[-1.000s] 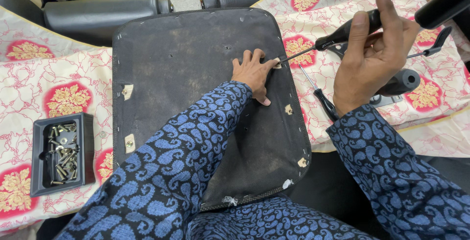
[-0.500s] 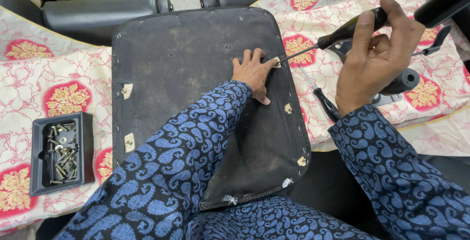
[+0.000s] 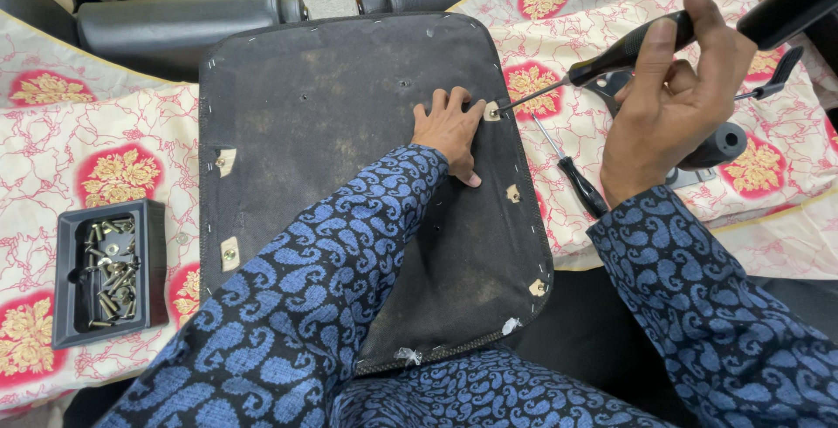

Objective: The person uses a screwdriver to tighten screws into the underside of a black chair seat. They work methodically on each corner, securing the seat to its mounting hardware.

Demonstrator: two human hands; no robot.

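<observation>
In the upper right of the frame the right hand point(image 3: 668, 101) grips a black-handled screwdriver point(image 3: 602, 66) whose tip meets the seat panel point(image 3: 349, 131) edge, beside the left hand point(image 3: 451, 131) lying flat and open, with a screw tray point(image 3: 109, 271) at lower left.

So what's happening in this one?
A person works on the underside of a black seat panel laid over a floral cloth. The left hand presses flat on the panel beside a mounting tab, while the right hand grips a screwdriver with its tip at that tab. A tray of screws sits to the left.
</observation>
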